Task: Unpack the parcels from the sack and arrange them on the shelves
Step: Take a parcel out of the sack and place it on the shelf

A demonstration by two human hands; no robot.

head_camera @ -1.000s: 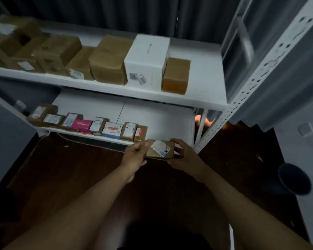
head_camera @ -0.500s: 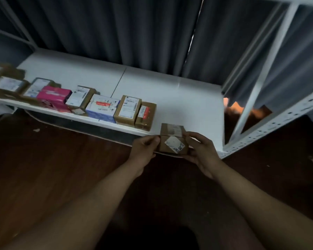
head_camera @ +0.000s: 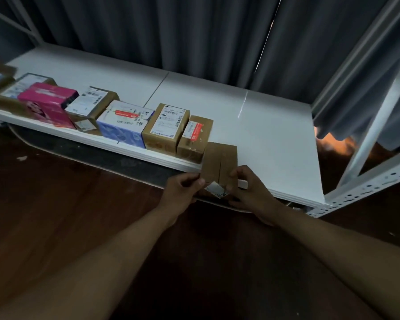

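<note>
Brown parcel point(head_camera: 219, 161) sits on the white shelf's point(head_camera: 263, 135) front edge, just right of the parcel row point(head_camera: 116, 118) — left hand point(head_camera: 183, 195) and right hand point(head_camera: 249, 190) pinch its near corners, fingers point(head_camera: 234, 175) curled round it

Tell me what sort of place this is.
Probably a parcel storeroom or sorting corner: a white metal rack shelf holds a row of labelled cardboard parcels, dark grey curtains hang behind, and the floor is dark wood.
</note>
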